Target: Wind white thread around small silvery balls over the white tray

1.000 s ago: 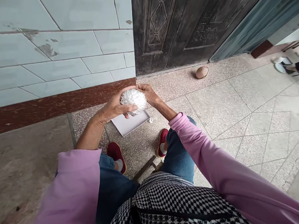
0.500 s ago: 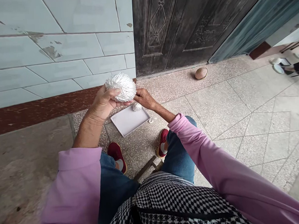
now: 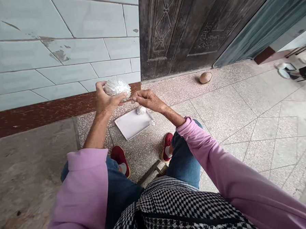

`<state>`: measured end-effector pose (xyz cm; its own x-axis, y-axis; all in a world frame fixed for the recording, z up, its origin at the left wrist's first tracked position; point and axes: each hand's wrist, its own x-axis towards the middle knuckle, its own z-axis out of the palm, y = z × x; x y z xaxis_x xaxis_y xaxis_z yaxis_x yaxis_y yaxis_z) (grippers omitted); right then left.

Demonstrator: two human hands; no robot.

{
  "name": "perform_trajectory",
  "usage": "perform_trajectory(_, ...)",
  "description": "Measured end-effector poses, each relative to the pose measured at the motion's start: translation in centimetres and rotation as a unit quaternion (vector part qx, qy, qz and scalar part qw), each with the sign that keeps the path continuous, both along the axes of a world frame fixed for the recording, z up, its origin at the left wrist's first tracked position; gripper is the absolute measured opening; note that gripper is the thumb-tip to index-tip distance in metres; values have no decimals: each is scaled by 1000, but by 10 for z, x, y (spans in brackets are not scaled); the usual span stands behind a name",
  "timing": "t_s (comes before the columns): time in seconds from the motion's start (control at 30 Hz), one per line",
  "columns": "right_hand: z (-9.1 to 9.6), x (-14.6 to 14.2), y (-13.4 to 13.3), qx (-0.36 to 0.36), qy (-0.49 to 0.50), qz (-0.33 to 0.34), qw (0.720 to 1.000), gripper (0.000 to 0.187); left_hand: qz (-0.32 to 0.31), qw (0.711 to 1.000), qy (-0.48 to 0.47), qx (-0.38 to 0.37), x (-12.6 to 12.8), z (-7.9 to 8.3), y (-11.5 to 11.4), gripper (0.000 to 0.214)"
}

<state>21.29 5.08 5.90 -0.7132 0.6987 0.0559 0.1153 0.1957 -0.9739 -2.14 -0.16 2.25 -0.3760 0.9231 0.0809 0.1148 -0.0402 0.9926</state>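
White ball (image 3: 117,87) between the hands (image 3: 150,100), in the left (image 3: 106,101)

This looks like a home's doorstep. A carved dark door (image 3: 184,27) meets a tiled wall (image 3: 70,52) above a speckled stone floor (image 3: 219,104).

Spreading as a floor (image 3: 214,108) of grey speckled slabs, meeting at thin, partly slanting joints, turning pinker along the foot of the door (image 3: 174,28) and giving way at the left to a plainer patch (image 3: 38,168), grey and stained. Carrying a flat white tray (image 3: 131,126) near the middle, then, just this side of it, two red shoes (image 3: 118,155) set apart, and a wooden frame (image 3: 149,172), mostly hidden. Bearing also a small, rounded, pinkish-brown thing (image 3: 205,77) beside the door and, at the far right, blurred white dishes (image 3: 284,72).
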Motion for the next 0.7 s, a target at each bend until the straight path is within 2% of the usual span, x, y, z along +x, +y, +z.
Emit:
perform_trajectory(0.1,5,3,9,-19,63,-25,998,62,18,998,55,-15,11,1,-1,101)
perform_trajectory(0.2,6,6,22,-7,90,-68,994,65,-69,996,55,-31,22,2,-5,94)
perform_trajectory(0.3,6,10,30,12,77,-124,989,70,-167,985,-24,-36,30,6,-10,91)
perform_trajectory(0.37,4,12,33,20,66,-154,986,73,-201,976,-80,-39,35,11,-14,90)
perform_trajectory(0.57,-10,10,38,12,64,-155,986,85,-207,971,-111,-42,47,16,-17,88)
perform_trajectory(0.7,-16,9,45,-7,71,-134,988,82,-227,965,-117,-66,51,17,-16,83)
